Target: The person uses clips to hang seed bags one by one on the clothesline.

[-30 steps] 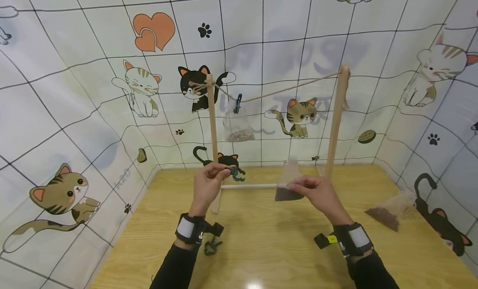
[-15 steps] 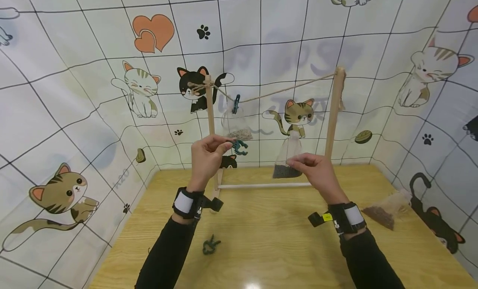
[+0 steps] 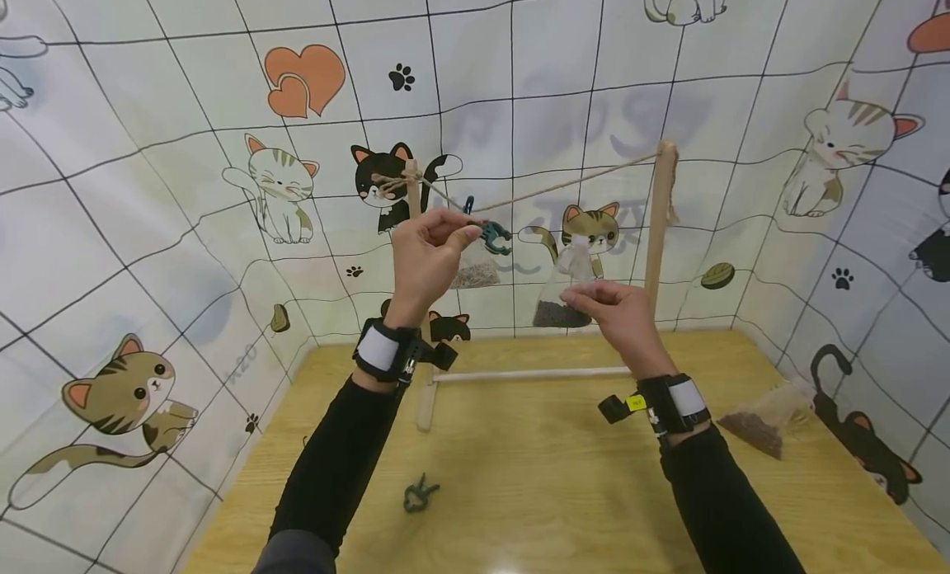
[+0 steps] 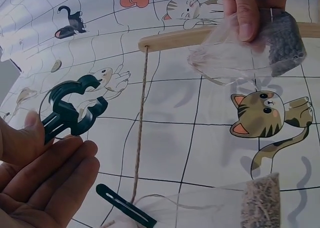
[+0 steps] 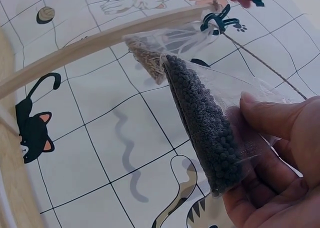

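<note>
My left hand (image 3: 426,256) pinches a dark green spring clip (image 4: 75,107) by its handles, its rounded prongs pointing away from the fingers. In my right hand (image 3: 619,318) is a sheer mesh bag (image 5: 200,123) with small dark pellets at its bottom, held between thumb and fingers. Both hands are raised just below a twine line (image 3: 571,181). On that line a second green clip (image 4: 125,206) holds another sheer bag (image 4: 261,203) of pale bits, partly hidden behind my left hand in the head view.
Two wooden posts carry the twine: a left post (image 3: 413,196) and a right post (image 3: 658,219), with a white rod (image 3: 530,374) low between them. A loose green clip (image 3: 420,495) lies on the table (image 3: 519,475); a bag of brownish bits (image 3: 759,425) rests at the right.
Both hands have risen from near the table toward the twine, carrying the clip and the bag of dark pellets. The left hand now overlaps the hanging bag in the head view.
</note>
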Motion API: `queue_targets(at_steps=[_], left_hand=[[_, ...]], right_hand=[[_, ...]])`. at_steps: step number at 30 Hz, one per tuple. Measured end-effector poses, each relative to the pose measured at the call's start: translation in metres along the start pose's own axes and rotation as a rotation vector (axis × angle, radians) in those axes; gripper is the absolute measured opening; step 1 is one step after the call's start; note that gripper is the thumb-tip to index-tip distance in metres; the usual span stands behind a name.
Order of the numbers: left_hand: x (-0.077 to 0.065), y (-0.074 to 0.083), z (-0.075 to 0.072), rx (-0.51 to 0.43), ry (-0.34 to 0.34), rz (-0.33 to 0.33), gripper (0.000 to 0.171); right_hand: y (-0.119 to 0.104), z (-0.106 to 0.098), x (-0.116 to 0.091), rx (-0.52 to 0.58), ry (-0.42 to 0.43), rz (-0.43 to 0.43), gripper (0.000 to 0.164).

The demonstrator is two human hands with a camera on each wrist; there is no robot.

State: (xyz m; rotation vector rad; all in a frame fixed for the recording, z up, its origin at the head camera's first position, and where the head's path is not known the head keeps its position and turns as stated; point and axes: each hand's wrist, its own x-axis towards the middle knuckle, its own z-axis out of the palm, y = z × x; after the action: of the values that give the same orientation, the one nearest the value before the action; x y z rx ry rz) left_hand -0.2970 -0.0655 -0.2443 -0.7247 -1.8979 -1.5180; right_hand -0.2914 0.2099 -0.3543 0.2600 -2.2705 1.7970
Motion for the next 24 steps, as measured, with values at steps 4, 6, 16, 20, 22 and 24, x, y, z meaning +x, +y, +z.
queue_targets(at_steps=[4, 6, 16, 20, 22, 24], left_hand=[[0.021, 0.009, 0.008, -0.007, -0.007, -0.009, 0.005], [0.031, 0.013, 0.012, -0.006, -0.009, -0.007, 0.006], [0.063, 0.027, 0.021, 0.248, -0.033, -0.041, 0.008], [0.071, 0.024, 0.025, 0.240, -0.059, -0.038, 0.009], [0.075, 0.023, 0.028, 0.215, -0.073, -0.029, 0.009], [0.079, 0.022, 0.032, 0.230, -0.085, -0.036, 0.009]], right_hand=[[-0.006, 0.002, 0.008, 0.012, 0.018, 0.010, 0.045], [-0.010, 0.003, 0.012, 0.016, 0.021, 0.013, 0.046], [-0.020, 0.004, 0.028, 0.021, 0.019, -0.008, 0.042], [-0.023, 0.006, 0.035, 0.027, 0.004, -0.021, 0.039], [-0.025, 0.006, 0.038, 0.030, 0.004, -0.023, 0.039], [-0.026, 0.005, 0.041, 0.036, 0.011, -0.023, 0.039]])
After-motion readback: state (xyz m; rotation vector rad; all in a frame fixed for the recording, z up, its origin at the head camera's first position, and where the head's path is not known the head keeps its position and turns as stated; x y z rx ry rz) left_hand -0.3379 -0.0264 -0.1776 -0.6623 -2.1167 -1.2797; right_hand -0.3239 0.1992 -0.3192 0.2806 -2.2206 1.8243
